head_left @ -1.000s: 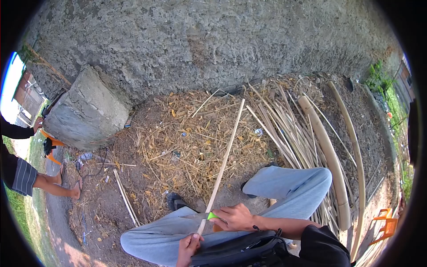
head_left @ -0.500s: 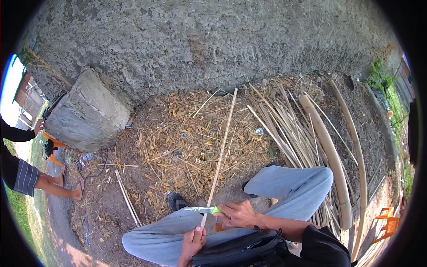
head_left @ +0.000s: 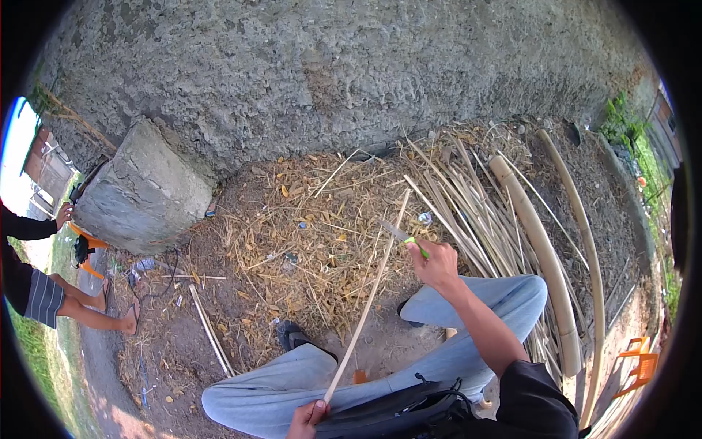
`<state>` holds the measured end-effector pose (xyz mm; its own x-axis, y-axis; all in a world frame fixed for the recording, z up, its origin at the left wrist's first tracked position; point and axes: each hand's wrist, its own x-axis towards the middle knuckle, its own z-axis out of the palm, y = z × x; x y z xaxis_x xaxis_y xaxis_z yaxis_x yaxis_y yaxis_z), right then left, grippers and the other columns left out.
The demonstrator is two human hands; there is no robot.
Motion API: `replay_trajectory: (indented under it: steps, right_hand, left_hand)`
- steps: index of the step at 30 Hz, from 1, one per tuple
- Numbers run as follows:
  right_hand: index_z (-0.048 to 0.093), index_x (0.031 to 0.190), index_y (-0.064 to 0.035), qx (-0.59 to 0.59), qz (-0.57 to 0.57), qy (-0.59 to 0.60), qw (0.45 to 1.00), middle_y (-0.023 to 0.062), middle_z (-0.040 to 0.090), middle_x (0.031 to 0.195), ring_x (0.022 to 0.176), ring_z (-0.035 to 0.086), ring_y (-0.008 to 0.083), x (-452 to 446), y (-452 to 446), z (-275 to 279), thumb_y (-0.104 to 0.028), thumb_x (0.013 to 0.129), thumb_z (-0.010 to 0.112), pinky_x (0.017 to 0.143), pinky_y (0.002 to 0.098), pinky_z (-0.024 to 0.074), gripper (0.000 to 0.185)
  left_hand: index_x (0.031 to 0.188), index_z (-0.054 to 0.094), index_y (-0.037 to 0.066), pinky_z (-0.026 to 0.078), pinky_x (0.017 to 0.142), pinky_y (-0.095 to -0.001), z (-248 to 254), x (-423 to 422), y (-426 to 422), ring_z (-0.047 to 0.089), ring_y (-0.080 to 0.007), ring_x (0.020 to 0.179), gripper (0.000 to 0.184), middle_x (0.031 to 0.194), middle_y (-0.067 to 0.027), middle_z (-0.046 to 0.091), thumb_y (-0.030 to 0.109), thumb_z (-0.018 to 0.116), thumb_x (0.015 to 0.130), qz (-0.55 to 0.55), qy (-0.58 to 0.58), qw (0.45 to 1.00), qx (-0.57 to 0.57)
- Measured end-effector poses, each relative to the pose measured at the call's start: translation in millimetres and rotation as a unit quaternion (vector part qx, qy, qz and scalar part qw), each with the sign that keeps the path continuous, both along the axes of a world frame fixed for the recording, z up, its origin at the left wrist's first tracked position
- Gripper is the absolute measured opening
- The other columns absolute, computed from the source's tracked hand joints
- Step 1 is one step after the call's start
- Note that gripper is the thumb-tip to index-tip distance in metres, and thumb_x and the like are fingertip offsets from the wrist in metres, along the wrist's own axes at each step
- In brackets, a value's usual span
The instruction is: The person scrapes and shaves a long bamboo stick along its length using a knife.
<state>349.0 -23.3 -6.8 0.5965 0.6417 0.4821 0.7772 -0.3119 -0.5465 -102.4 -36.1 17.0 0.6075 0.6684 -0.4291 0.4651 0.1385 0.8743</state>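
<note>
A long, pale strip point(head_left: 369, 300) of what looks like bamboo slants up and away from my lap. Its near end is gripped in my left hand point(head_left: 308, 418), low in the view beside my left thigh. My right hand point(head_left: 436, 263) is closed round the green handle of a knife point(head_left: 397, 231), above my right knee. The knife's blade points up and left and lies at the upper part of the strip; whether it touches the strip I cannot tell.
Many split strips point(head_left: 475, 212) lie on the right beside a thick bamboo piece point(head_left: 537, 256) and a longer curved pole point(head_left: 581, 234). A concrete block point(head_left: 146, 186) stands at the left, near a person point(head_left: 36, 285). Behind is a rough wall point(head_left: 351, 73). An orange chair point(head_left: 638, 369) is at lower right.
My right hand has moved the knife up and away from my lap, toward the strip's far end. My left hand has come down slightly, and the strip has shifted toward me.
</note>
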Motion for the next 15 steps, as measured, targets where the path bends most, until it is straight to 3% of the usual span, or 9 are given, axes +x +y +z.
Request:
replay_trajectory:
  steps: [2, 3, 5, 6, 8, 11, 13, 15]
  right_hand:
    - [0.075, 0.090, -0.0068, -0.020, -0.008, 0.001, 1.000, 0.0108, 0.062, 0.053, 0.043, 0.060, 0.0277, 20, 1, 0, -0.033, 0.095, 0.066, 0.041, 0.0410, 0.0440, 0.028]
    - [0.075, 0.090, -0.0068, -0.040, -0.016, 0.002, 0.999, 0.0107, 0.062, 0.053, 0.043, 0.060, 0.0283, 24, 3, 0, -0.033, 0.095, 0.066, 0.042, 0.0414, 0.0443, 0.028]
    - [0.075, 0.090, -0.0072, -0.033, -0.011, -0.021, 0.999, 0.0107, 0.062, 0.054, 0.044, 0.061, 0.0294, 24, 5, -1, -0.033, 0.095, 0.066, 0.042, 0.0412, 0.0451, 0.028]
    - [0.075, 0.090, -0.0072, -0.013, -0.006, -0.035, 0.999, 0.0110, 0.062, 0.055, 0.045, 0.061, 0.0296, 25, 8, -6, -0.034, 0.095, 0.066, 0.042, 0.0412, 0.0453, 0.028]
    - [0.075, 0.090, -0.0072, 0.009, -0.002, -0.048, 0.999, 0.0114, 0.063, 0.056, 0.046, 0.062, 0.0298, 26, 16, -12, -0.034, 0.095, 0.066, 0.041, 0.0411, 0.0455, 0.029]
    - [0.074, 0.089, -0.0073, 0.011, 0.032, -0.070, 0.997, 0.0130, 0.064, 0.058, 0.049, 0.063, 0.0316, 30, 22, -16, -0.035, 0.095, 0.064, 0.045, 0.0434, 0.0485, 0.030]
    - [0.074, 0.089, -0.0072, -0.151, -0.054, 0.009, 0.987, 0.0152, 0.065, 0.061, 0.054, 0.064, 0.0354, 50, 24, -14, -0.038, 0.096, 0.062, 0.052, 0.0477, 0.0506, 0.034]
    - [0.074, 0.085, -0.0058, -0.160, -0.119, 0.079, 0.977, 0.0214, 0.066, 0.067, 0.065, 0.064, 0.0426, 84, 16, -18, -0.041, 0.099, 0.056, 0.064, 0.0533, 0.0501, 0.042]
  left_hand:
    - [0.094, 0.069, 0.000, 0.044, 0.067, -0.0368, 3, -12, -7, 0.056, -0.0188, 0.073, 0.054, 0.075, -0.0064, 0.064, 0.049, 0.047, 0.104, 0.011, 0.046, 0.999, 0.012]
    - [0.094, 0.069, 0.000, 0.044, 0.067, -0.0368, 11, -11, -4, 0.056, -0.0188, 0.073, 0.054, 0.075, -0.0064, 0.064, 0.049, 0.047, 0.104, 0.011, 0.045, 0.999, 0.013]
    - [0.103, 0.069, -0.001, 0.047, 0.077, -0.0419, 28, -10, 3, 0.060, -0.0251, 0.082, 0.053, 0.083, -0.0157, 0.067, 0.046, 0.044, 0.105, -0.046, 0.135, 0.990, -0.015]
    - [0.103, 0.069, -0.001, 0.047, 0.077, -0.0419, 17, -17, -1, 0.060, -0.0251, 0.082, 0.053, 0.083, -0.0157, 0.067, 0.046, 0.044, 0.105, -0.045, 0.135, 0.990, -0.015]
    - [0.101, 0.070, 0.002, 0.046, 0.069, -0.0420, -15, -37, -9, 0.058, -0.0262, 0.074, 0.049, 0.078, -0.0177, 0.063, 0.043, 0.043, 0.106, -0.032, 0.092, 0.987, 0.126]
    - [0.096, 0.069, 0.002, 0.043, 0.060, -0.0408, 31, -20, -6, 0.054, -0.0253, 0.063, 0.050, 0.069, -0.0139, 0.059, 0.043, 0.042, 0.105, -0.016, 0.164, 0.985, 0.043]
    - [0.092, 0.069, 0.003, 0.041, 0.056, -0.0394, 38, -39, -9, 0.052, -0.0220, 0.060, 0.049, 0.065, -0.0104, 0.056, 0.044, 0.044, 0.105, -0.019, 0.156, 0.987, 0.029]
    - [0.089, 0.068, 0.004, 0.040, 0.053, -0.0379, 40, -62, -16, 0.049, -0.0187, 0.056, 0.048, 0.061, -0.0070, 0.054, 0.044, 0.045, 0.105, -0.022, 0.149, 0.989, 0.016]
